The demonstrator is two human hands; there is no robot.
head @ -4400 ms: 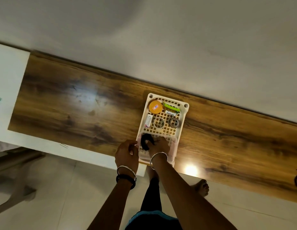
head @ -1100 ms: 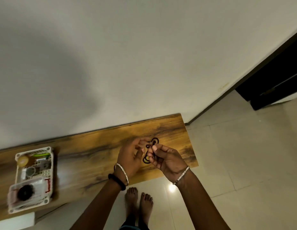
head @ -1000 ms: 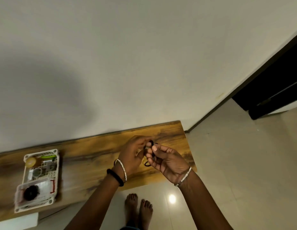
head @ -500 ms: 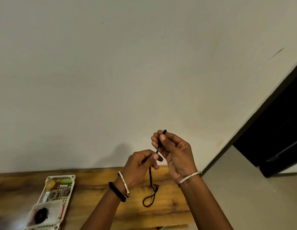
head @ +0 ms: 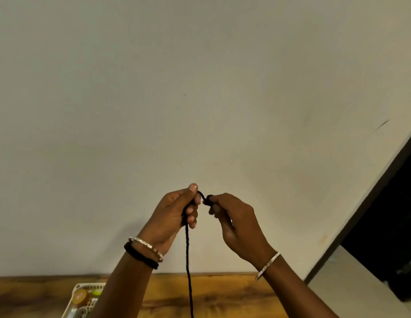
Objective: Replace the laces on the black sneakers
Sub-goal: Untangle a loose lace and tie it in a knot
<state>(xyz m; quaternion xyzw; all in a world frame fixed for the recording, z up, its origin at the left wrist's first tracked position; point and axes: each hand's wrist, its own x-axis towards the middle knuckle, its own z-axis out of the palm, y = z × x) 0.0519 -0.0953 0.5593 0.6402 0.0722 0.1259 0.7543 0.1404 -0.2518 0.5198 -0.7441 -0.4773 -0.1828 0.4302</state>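
Lace [head: 188, 260]: black, uncoiled from its bundle; long strand hanging straight below left hand [head: 177, 214], short loop bridging to right hand [head: 234, 219].
Left hand: fingers curled round strand.
Right hand: pinching lace at fingertips.
Change: hands now level, right previously higher.
Meaning: judged nearly ready for threading; sneakers unseen.

The black lace [head: 187, 253] leaves the bottom edge (lower end unseen); the basket [head: 89, 284] is half hidden.
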